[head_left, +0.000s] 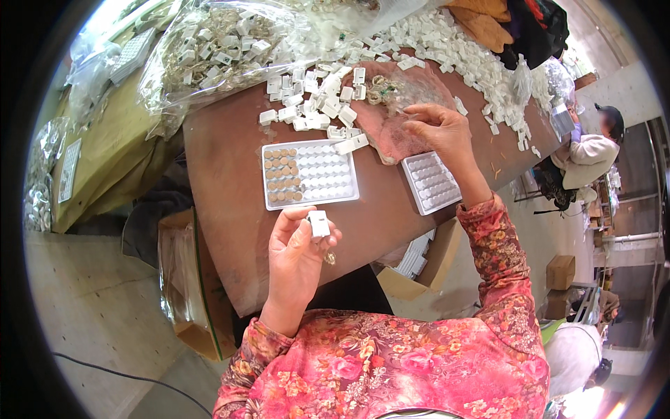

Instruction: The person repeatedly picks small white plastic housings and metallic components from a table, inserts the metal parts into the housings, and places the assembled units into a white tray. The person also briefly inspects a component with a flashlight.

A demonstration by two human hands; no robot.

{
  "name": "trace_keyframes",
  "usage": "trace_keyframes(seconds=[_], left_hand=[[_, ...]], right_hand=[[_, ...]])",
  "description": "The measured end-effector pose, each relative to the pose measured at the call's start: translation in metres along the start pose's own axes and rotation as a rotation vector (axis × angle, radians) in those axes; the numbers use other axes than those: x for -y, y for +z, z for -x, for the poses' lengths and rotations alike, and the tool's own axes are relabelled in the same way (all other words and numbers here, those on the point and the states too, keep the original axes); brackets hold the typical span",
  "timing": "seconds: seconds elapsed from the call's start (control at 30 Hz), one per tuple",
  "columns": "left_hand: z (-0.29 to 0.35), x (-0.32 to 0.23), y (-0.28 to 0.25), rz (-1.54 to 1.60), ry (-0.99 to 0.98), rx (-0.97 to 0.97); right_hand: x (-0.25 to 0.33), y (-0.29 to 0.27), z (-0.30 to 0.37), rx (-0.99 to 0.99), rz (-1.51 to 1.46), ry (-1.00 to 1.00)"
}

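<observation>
My left hand (296, 248) holds a small white plastic block (319, 224) between thumb and fingers, just below a white grid tray (328, 174) whose left columns hold several small brown round pieces (281, 174). My right hand (440, 129) reaches over a pinkish cloth (391, 133) that carries small metal rings (380, 89); its fingertips are pinched together there, and what they hold I cannot tell. A second white grid tray (431, 183) lies just below that hand on the brown table (230, 209).
Loose white plastic blocks (314, 105) are heaped across the table's far side, with clear bags (209, 49) of more at the back left. Cardboard boxes (188, 279) stand under the table. Another person (593, 150) sits at the far right.
</observation>
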State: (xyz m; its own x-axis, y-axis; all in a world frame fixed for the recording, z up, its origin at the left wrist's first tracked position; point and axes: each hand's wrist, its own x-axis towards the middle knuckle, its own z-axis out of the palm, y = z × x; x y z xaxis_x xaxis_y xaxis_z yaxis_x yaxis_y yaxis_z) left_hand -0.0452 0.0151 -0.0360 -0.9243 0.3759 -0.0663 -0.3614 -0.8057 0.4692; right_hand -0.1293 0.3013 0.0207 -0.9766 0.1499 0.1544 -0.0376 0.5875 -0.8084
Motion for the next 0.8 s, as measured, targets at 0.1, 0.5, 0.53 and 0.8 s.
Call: trace_keyframes(seconds=[0.1,0.5,0.53,0.8], left_hand=[[0.0,0.001,-0.002,0.037,-0.007,0.004],[-0.001,0.005,-0.004,0.081,0.013,-0.047],[-0.001,0.007,-0.004,0.085,0.015,-0.047],[-0.003,0.005,-0.005,0.111,0.038,0.053]], right_hand=[[0.004,0.0,0.001,0.012,0.018,-0.044],[0.05,0.038,0.045,0.235,-0.858,0.231],[0.053,0.043,0.048,0.235,-0.863,0.232],[0.071,0.103,0.094,-0.127,-0.458,0.083]])
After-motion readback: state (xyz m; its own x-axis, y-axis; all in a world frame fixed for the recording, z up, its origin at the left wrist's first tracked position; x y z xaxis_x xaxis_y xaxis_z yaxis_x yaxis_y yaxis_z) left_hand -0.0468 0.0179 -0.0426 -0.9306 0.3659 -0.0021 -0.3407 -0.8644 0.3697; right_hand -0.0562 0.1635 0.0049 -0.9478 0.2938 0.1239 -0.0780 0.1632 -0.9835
